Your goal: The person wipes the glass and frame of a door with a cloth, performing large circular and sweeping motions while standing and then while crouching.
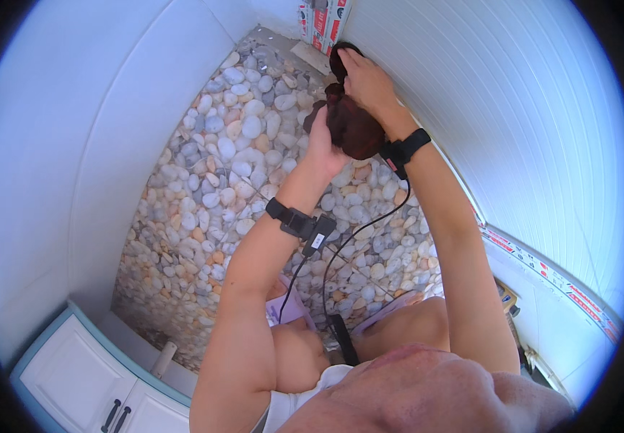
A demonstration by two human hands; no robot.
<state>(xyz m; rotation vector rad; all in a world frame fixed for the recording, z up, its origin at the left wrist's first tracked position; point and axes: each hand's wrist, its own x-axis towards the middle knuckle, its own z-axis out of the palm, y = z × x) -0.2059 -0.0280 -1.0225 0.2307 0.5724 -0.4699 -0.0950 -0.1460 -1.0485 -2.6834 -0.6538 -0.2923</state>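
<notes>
A bunched dark reddish-brown cloth (pixel 356 130) is between my hands, just above the floor near the far corner. My left hand (pixel 325 142) grips its near left side, thumb on top and fingers partly hidden beneath. With its fingers stretched forward, my right hand (pixel 368 81) holds the far end of the dark material against the foot of the white ribbed panel (pixel 485 108). Folds hide how the far dark part joins the main bundle. Both wrists wear black straps with small modules (pixel 312 230), and black cables run back from them.
Pebble-patterned flooring (pixel 225 178) spreads below, with a smooth white wall (pixel 41 162) on the left. A white cabinet (pixel 79 379) with teal edging and a short pipe (pixel 164 358) stand at lower left. Red-and-white printed strips (pixel 550 276) edge the ribbed panel. My knees and purple slippers (pixel 294 304) are below.
</notes>
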